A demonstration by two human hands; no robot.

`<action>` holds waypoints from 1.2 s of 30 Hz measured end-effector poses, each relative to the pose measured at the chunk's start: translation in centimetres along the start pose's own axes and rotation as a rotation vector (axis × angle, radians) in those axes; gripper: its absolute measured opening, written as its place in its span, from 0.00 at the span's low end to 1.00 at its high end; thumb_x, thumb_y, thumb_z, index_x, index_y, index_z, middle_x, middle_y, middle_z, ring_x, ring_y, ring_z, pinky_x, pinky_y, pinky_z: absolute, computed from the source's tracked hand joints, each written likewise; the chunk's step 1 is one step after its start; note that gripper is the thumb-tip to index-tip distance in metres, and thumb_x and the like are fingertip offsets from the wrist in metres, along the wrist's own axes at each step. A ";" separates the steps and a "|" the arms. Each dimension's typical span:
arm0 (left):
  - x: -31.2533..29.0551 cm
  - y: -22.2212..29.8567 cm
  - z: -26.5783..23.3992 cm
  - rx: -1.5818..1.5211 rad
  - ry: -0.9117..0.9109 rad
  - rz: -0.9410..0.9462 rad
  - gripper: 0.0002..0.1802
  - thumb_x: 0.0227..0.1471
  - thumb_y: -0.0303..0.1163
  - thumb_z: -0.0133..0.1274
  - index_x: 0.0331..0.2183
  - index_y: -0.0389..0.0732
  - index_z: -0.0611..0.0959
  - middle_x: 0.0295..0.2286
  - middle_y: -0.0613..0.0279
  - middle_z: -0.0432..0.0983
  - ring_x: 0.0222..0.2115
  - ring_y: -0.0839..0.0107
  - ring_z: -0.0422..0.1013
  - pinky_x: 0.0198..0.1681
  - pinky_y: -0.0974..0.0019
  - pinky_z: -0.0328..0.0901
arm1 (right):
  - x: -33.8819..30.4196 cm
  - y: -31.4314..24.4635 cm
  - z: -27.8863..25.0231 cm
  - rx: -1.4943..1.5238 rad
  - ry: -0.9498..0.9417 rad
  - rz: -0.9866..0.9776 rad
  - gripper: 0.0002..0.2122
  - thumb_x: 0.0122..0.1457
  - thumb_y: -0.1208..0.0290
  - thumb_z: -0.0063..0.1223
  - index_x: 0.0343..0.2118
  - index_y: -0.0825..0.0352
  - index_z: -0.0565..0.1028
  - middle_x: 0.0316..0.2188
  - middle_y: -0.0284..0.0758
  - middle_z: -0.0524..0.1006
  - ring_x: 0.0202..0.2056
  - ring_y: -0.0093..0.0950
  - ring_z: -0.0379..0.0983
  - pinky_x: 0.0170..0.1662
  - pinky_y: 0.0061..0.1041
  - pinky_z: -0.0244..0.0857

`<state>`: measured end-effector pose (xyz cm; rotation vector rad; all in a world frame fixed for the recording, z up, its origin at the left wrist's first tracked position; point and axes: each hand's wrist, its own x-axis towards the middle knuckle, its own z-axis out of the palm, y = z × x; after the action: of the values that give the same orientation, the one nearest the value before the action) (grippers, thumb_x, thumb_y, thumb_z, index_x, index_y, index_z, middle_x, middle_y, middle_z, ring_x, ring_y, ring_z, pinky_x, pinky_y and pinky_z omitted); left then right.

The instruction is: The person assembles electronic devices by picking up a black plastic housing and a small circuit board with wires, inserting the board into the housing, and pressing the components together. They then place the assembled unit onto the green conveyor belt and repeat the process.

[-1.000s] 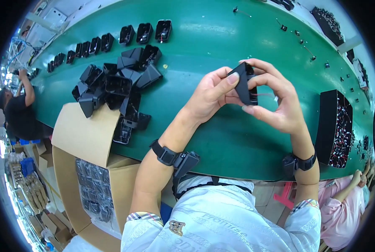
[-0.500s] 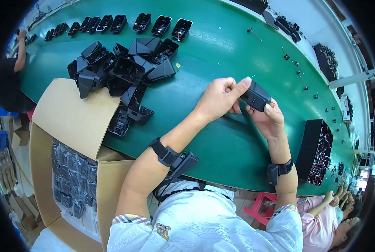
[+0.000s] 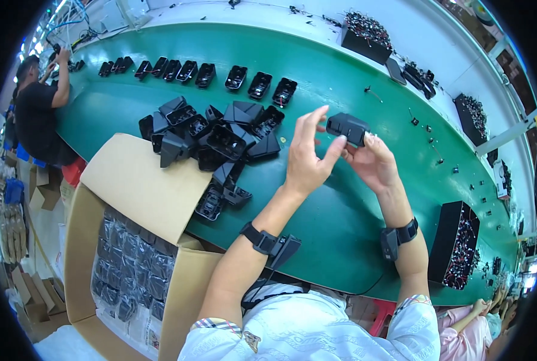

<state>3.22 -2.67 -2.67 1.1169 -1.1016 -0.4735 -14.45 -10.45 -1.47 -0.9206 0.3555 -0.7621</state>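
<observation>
the right hand [image 3: 374, 162] fingers pinch a black plastic housing [image 3: 348, 127], seemingly light, stiff and best held by its edges, the left hand [image 3: 307, 157] spread loose beside it.

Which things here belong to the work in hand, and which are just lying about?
In hand:
- black plastic housing, held by the right hand, left hand open beside it
- pile of black housings

Lying about:
- cardboard box of bagged parts
- row of housings
- black bin of small parts
- green table
</observation>
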 end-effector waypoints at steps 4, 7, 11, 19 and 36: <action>1.2 -0.9 -0.8 0.062 -0.088 0.300 0.28 0.53 0.43 0.68 0.52 0.40 0.80 0.48 0.53 0.78 0.44 0.55 0.78 0.45 0.60 0.75 | -1.5 -0.3 1.6 0.052 0.068 0.054 0.22 0.66 0.60 0.59 0.57 0.69 0.72 0.52 0.38 0.77 0.51 0.29 0.75 0.56 0.32 0.69; 1.2 -1.2 -1.1 0.237 -0.181 0.446 0.30 0.47 0.46 0.68 0.49 0.42 0.82 0.47 0.53 0.78 0.44 0.50 0.77 0.49 0.52 0.73 | -2.4 -2.4 1.8 -0.174 0.112 0.120 0.20 0.66 0.64 0.59 0.54 0.73 0.74 0.50 0.38 0.79 0.51 0.28 0.76 0.56 0.35 0.70; 0.6 0.1 -0.9 0.313 -0.236 0.539 0.31 0.45 0.40 0.71 0.51 0.42 0.82 0.48 0.53 0.79 0.45 0.53 0.78 0.46 0.56 0.76 | -3.5 -3.5 2.5 -0.204 0.166 0.166 0.16 0.65 0.65 0.61 0.50 0.70 0.78 0.47 0.36 0.81 0.48 0.25 0.76 0.54 0.32 0.70; -0.5 -0.8 0.0 0.393 -0.270 0.545 0.33 0.44 0.33 0.71 0.52 0.35 0.79 0.48 0.51 0.79 0.46 0.52 0.77 0.49 0.55 0.73 | -3.0 -4.0 1.3 -0.807 0.147 0.065 0.16 0.69 0.63 0.55 0.48 0.72 0.81 0.46 0.31 0.79 0.47 0.20 0.74 0.53 0.24 0.68; -1.8 -0.7 1.9 0.346 -0.181 0.521 0.32 0.48 0.36 0.68 0.54 0.36 0.79 0.48 0.50 0.79 0.45 0.50 0.77 0.48 0.55 0.74 | -4.0 -3.8 1.2 -0.301 0.098 0.142 0.16 0.69 0.60 0.55 0.50 0.69 0.79 0.46 0.32 0.81 0.47 0.20 0.75 0.55 0.28 0.67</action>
<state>0.95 -2.43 -4.07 1.0401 -1.6164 0.0327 -18.18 -8.26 2.20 -1.1293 0.6280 -0.6337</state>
